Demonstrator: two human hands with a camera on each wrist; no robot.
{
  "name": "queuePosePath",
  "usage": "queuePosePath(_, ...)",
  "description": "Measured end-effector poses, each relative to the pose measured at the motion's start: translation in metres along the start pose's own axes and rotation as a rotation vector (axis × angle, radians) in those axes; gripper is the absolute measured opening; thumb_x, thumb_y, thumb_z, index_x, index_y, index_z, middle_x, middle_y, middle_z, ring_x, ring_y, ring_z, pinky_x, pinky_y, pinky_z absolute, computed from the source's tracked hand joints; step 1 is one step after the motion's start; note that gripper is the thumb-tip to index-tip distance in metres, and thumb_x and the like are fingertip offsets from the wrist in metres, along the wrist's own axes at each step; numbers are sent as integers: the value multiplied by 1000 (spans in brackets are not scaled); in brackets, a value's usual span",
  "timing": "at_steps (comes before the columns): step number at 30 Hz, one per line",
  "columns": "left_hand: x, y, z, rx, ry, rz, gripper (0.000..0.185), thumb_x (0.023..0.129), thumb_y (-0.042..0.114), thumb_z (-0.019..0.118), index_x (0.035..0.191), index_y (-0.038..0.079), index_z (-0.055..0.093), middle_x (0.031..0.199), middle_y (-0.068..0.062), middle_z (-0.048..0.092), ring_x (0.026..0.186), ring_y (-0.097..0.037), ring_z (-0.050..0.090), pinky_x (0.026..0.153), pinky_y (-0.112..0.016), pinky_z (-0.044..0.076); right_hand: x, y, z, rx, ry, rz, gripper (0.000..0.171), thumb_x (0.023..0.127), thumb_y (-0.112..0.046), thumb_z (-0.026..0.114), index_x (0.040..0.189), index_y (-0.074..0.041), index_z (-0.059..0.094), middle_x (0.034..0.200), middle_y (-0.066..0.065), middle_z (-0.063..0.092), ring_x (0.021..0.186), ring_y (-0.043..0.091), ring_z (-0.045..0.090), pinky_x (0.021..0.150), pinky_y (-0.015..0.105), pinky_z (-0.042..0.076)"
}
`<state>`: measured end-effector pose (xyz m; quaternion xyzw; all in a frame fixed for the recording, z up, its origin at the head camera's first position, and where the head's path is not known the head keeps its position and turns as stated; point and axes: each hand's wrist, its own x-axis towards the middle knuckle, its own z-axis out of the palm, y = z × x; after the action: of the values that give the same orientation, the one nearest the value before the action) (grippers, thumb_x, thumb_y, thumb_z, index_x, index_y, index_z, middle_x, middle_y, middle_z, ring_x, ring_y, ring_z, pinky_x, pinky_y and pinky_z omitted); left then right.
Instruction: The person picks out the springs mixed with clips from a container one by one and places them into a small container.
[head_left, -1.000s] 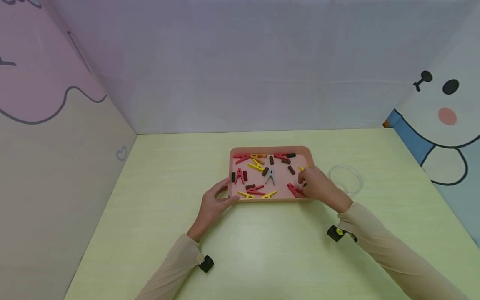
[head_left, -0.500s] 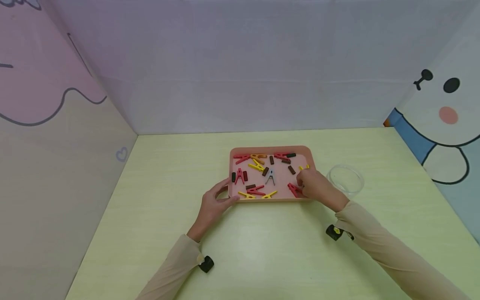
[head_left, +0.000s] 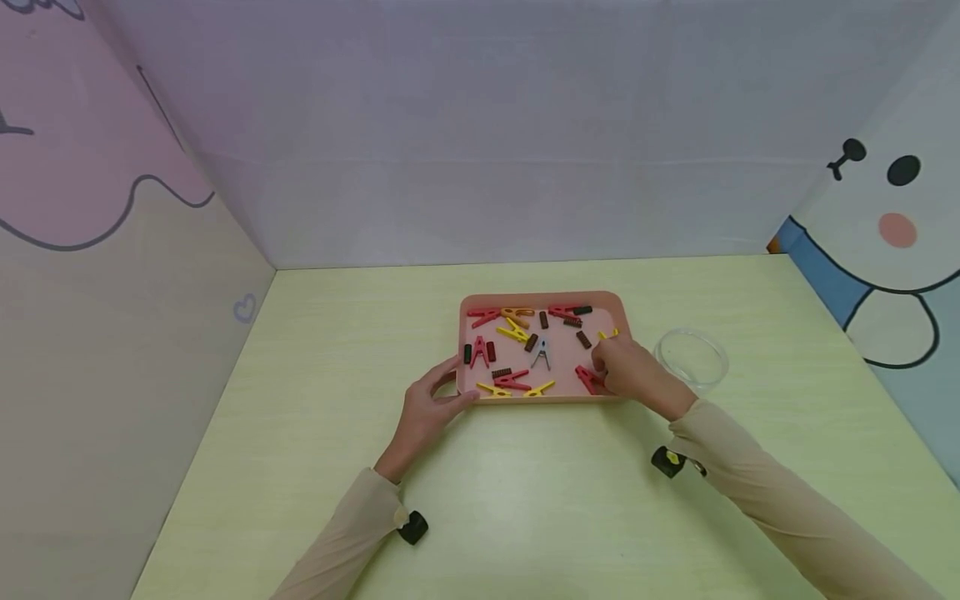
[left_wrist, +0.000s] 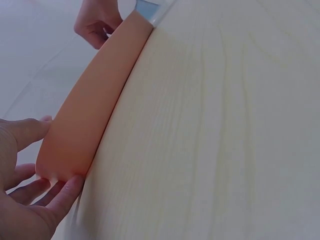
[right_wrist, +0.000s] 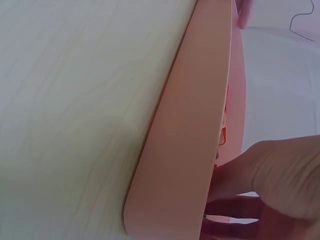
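Note:
A pink tray (head_left: 540, 295) lies in the middle of the pale green table (head_left: 525, 500), with several red, yellow and brown clothespins and one grey one (head_left: 541, 353) scattered in it. My left hand (head_left: 459, 381) brackets the tray's near-left corner, its fingers fairly straight against the rim; the left wrist view shows the left hand (left_wrist: 57, 152) on that tray (left_wrist: 95, 105) corner. My right hand (head_left: 602, 371) reaches into the tray's near-right part, fingers curled down onto the end of a red clothespin (head_left: 586, 377). In the right wrist view the tray (right_wrist: 190, 135) wall hides most of that grip.
A clear glass bowl (head_left: 692, 358) stands on the table just right of the tray, behind my right wrist. Painted walls close off the left, back and right sides. Bare tabletop lies in front of the tray and to its left.
My right hand has crept slightly left and farther into the tray, toward the red clothespin. The left hand and the tray have stayed put.

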<state>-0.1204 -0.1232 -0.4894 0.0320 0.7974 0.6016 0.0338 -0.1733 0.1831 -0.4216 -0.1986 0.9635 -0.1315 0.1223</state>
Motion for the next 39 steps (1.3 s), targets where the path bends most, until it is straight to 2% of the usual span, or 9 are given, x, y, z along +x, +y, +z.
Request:
queuePosePath(7,0,-1,0,-1,2,6,64,80,25,77,137,15,51,136,0,50,119,-19,51,82,-26,53,0,1,0,-11,10,23,15,77,11,59,73,-2,63,65,5,46,61,19,43,51,27,33)
queuePosePath(14,-1,1,0,-12,-1,31,65,80,25,77,137,11,50,138,-6,49,120,-24,51,82,-29,53,2,1,2,45,12,49,13,79,11,59,77,0,66,71,8,54,65,21,49,56,28,41)
queuePosePath(20,-1,2,0,-3,0,23,65,80,26,77,137,12,51,138,-5,49,120,-24,51,82,-29,53,2,4,5,111,67,18,12,80,10,60,73,1,66,74,10,58,68,22,52,58,29,45)
queuePosePath(25,-1,2,0,6,2,8,65,80,26,77,138,14,51,137,-1,49,118,-21,52,82,-27,53,1,8,9,119,121,-18,14,74,14,60,81,6,69,83,15,62,80,28,57,70,39,53)
queuePosePath(29,-1,2,0,9,4,10,64,80,25,77,138,14,51,137,0,49,118,-20,52,82,-27,53,2,10,12,125,130,-19,19,72,16,61,87,8,69,87,17,64,86,30,58,79,45,53)
queuePosePath(34,-1,2,0,0,1,17,64,80,25,77,138,14,51,137,0,49,118,-20,52,82,-27,53,2,11,14,106,134,-19,17,71,15,66,86,9,68,85,16,62,84,29,57,78,44,53)
queuePosePath(39,0,1,0,3,1,12,64,80,24,77,138,14,51,137,0,49,119,-20,51,82,-27,53,2,9,13,103,89,7,17,73,13,65,88,7,69,89,16,61,83,26,57,73,40,53)
